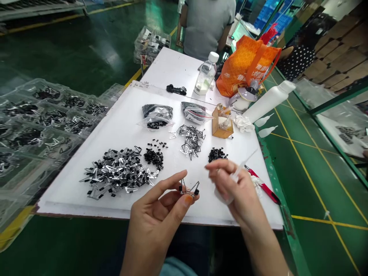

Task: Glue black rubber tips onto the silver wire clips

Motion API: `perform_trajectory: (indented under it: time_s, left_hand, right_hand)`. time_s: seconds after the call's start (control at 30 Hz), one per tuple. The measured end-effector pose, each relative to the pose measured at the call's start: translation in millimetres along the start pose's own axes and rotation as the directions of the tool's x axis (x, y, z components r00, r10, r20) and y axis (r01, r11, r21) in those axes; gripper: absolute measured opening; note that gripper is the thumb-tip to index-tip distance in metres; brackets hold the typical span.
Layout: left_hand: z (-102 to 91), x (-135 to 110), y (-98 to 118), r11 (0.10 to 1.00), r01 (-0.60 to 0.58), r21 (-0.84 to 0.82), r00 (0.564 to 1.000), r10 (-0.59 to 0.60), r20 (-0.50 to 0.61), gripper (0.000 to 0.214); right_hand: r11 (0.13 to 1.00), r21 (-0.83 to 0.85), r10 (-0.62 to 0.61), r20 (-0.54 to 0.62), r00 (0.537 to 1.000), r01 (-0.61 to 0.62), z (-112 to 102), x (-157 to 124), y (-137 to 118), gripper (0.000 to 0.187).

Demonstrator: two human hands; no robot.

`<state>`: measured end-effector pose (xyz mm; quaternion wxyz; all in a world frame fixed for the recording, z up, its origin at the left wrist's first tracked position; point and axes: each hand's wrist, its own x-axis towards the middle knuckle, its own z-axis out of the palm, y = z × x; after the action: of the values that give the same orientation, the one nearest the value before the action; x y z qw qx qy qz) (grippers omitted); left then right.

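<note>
Head view: well left of the wooden box (222, 130) and in front of it lies a big heap of capped clips (116, 170), which I'd judge finished. Next comes a mound of loose black caps (153, 158). In front of the box, to its left, the left hand (163, 205) pinches one clip (196, 191) at its fingertips, black bits on the ends. Bare clips (192, 140) just left of the box seem left to do; a second cap mound (217, 154) sits before it. Front right of it, the blurred right hand (240, 191) curls round a dropper bottle (236, 174).
</note>
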<state>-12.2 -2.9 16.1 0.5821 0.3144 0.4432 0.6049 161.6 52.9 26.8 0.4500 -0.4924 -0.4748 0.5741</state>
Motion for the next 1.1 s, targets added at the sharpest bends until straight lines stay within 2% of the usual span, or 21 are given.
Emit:
perform_trajectory:
  time_s: [0.03,0.1,0.23,0.37,0.5,0.6,0.67,0.77,0.97,1.1]
  left_hand:
    - [1.3,-0.1,-0.1,1.000,-0.013,0.010,1.000,0.013,0.005,0.030]
    - [5.0,-1.8,0.4,0.996,-0.060,0.069,0.998,0.061,-0.012,0.033]
    - [11.3,-9.0,1.8,0.943,-0.190,0.273,0.974,0.217,-0.071,0.038]
    - [10.0,-14.2,0.4,0.847,-0.351,0.398,0.931,0.360,0.055,0.051]
    - [6.1,-15.8,-1.6,0.777,-0.461,0.430,0.884,0.442,0.150,0.059]
    - [4.9,-15.6,-1.7,0.724,-0.531,0.441,0.845,0.489,0.215,0.063]
    - [5.1,-14.8,-1.2,0.706,-0.554,0.441,0.831,0.503,0.239,0.064]
    - [6.3,-13.1,0.1,0.713,-0.553,0.430,0.833,0.488,0.262,0.064]
    - [8.5,-13.1,-0.3,0.719,-0.556,0.417,0.831,0.485,0.271,0.060]
    - [9.2,-15.0,-4.9,0.748,-0.518,0.416,0.855,0.461,0.235,0.058]
  right_hand:
    - [0.999,0.032,0.038,0.040,0.998,-0.040,6.5,-11.5,5.3,0.034]
    - [0.995,0.082,0.051,0.049,0.998,-0.055,16.0,-27.3,13.1,0.033]
    - [0.990,0.139,-0.013,-0.003,1.000,0.013,22.2,-39.5,19.7,0.021]
    - [0.989,0.131,-0.062,-0.027,0.998,0.065,21.8,-46.5,21.5,0.013]
    - [0.984,0.160,-0.076,-0.033,0.997,0.080,23.4,-50.9,20.9,0.009]
    - [0.982,0.147,-0.108,-0.068,0.992,0.117,25.2,-50.7,20.6,0.014]
    - [0.978,0.130,-0.150,-0.107,0.983,0.164,26.0,-49.9,21.1,0.019]
    - [0.968,0.118,-0.203,-0.145,0.968,0.221,26.2,-49.2,22.6,0.018]
    - [0.964,0.193,-0.161,-0.130,0.978,0.184,26.3,-51.8,24.9,0.015]
    - [0.962,0.179,-0.181,-0.145,0.973,0.206,26.2,-54.0,26.3,0.017]
